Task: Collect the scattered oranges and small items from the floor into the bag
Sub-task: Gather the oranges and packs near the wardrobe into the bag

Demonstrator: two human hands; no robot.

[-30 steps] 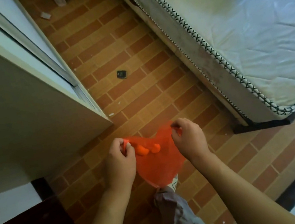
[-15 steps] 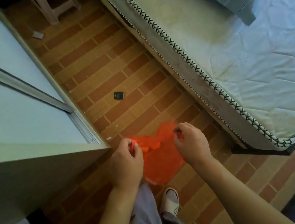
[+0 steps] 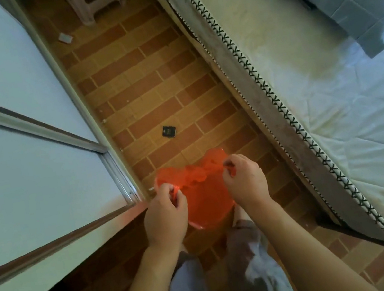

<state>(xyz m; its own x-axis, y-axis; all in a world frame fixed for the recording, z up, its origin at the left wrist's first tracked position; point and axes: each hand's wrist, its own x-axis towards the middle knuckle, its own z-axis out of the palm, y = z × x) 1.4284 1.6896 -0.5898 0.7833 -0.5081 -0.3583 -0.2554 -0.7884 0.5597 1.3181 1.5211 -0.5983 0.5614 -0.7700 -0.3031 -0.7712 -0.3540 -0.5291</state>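
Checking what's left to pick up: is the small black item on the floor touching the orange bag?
Apart. The head view shows bare floor tiles between the small black item and the orange bag.

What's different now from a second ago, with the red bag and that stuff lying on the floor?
The person has stepped forward along the floor, so the small black item lies nearer the red bag. The left hand and right hand still pinch the bag's mouth. The black item and the pale item remain on the floor.
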